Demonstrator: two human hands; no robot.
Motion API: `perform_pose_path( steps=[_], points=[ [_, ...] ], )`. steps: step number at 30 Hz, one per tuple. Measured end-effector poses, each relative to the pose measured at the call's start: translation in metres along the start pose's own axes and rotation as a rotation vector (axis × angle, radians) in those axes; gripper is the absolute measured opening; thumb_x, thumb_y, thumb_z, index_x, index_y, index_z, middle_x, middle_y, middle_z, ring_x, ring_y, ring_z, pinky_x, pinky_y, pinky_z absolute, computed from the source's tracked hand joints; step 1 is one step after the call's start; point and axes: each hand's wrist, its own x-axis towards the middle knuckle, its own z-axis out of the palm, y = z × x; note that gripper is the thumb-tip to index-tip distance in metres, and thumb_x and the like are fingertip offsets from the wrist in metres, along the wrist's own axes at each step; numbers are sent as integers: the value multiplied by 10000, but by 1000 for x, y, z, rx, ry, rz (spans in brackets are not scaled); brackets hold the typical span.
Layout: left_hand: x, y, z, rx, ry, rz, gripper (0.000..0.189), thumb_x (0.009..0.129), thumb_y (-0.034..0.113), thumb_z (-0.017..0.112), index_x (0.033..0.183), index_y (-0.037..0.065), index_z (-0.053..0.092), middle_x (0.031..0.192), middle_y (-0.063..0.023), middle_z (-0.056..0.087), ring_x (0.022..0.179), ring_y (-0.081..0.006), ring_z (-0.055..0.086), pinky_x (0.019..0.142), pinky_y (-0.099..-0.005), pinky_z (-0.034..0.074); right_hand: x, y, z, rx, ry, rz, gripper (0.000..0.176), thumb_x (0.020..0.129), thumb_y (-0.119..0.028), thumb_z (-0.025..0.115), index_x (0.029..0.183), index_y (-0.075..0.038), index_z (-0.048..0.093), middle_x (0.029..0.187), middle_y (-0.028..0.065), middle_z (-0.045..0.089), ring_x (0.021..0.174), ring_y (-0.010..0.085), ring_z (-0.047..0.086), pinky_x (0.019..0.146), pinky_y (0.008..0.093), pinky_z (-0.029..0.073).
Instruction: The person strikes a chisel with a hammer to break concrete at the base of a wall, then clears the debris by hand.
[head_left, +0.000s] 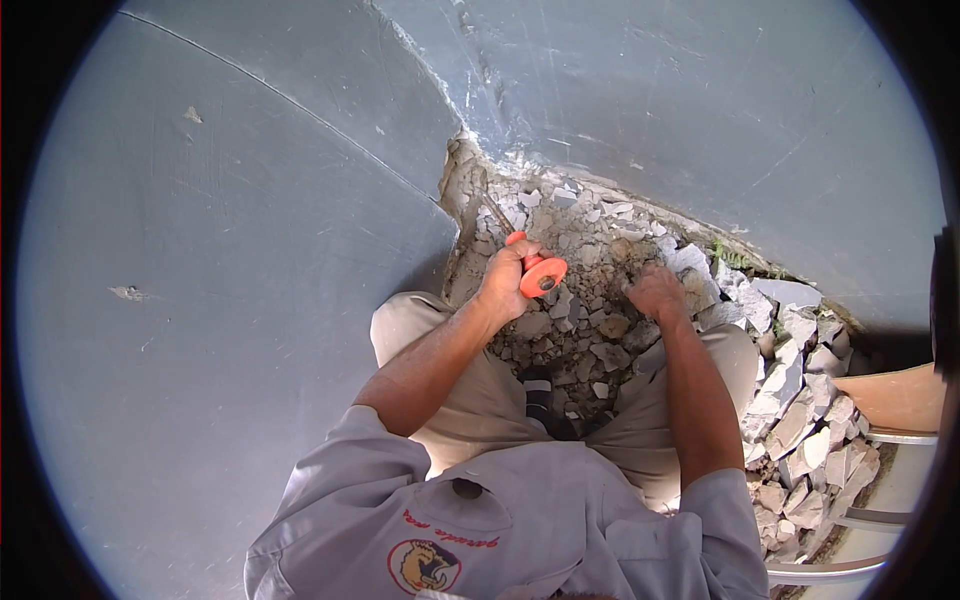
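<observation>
My left hand (508, 282) is wrapped round the orange grip of a chisel (545, 276) with a round hand guard. The chisel's metal shaft slants up and left, its tip near the broken corner at the foot of the grey wall. My right hand (657, 292) reaches down into the rubble (575, 340) between my knees. Its fingers are curled among the broken pieces, and what they hold, if anything, is hidden. Chunks of plaster and loose dirt lie around both hands.
Grey painted walls (230, 270) rise to the left and ahead, meeting at the broken corner. A heap of broken plaster (800, 430) lies to my right, beside a brown panel (895, 395) and curved metal bars (830, 573). Small green plants (735, 257) grow along the wall's base.
</observation>
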Motion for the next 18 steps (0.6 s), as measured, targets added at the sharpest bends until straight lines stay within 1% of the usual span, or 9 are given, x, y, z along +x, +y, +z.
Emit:
perform_pose_path(
  steps=[3,9,12,15,18],
  points=[
    [-1,-1,4,21,71,-18,185,855,15,543,842,113,387,702,-3,422,681,-146,480,716,-316,494,-3,-2,-5,17,-6,-2,680,889,-529,578,1257,42,561,1323,214,579,1269,334,518,1096,406,393],
    [-1,-1,4,35,48,-11,185,864,27,543,805,114,390,698,6,402,668,-140,456,705,-308,483,-2,-1,-4,9,-9,-9,669,890,-521,582,1252,41,565,1325,203,581,1269,332,518,1094,405,393],
    [-2,-1,4,27,37,-9,186,865,27,539,798,115,390,697,3,407,677,-143,468,718,-313,491,-5,-5,-8,2,-25,-7,675,898,-535,568,1253,40,566,1328,199,582,1271,332,516,1100,402,385],
    [-5,0,10,35,99,-16,184,855,14,541,833,114,387,695,-1,413,679,-150,479,714,-325,503,-4,-4,-7,0,-22,-11,689,908,-554,548,1257,40,566,1329,200,581,1273,332,514,1105,400,378],
    [-3,-2,8,43,80,25,197,844,2,540,885,111,382,699,-7,423,681,-160,497,711,-340,516,1,-1,-1,2,-12,-21,702,914,-567,533,1261,42,564,1330,204,580,1273,333,514,1106,401,377]
  ],
)
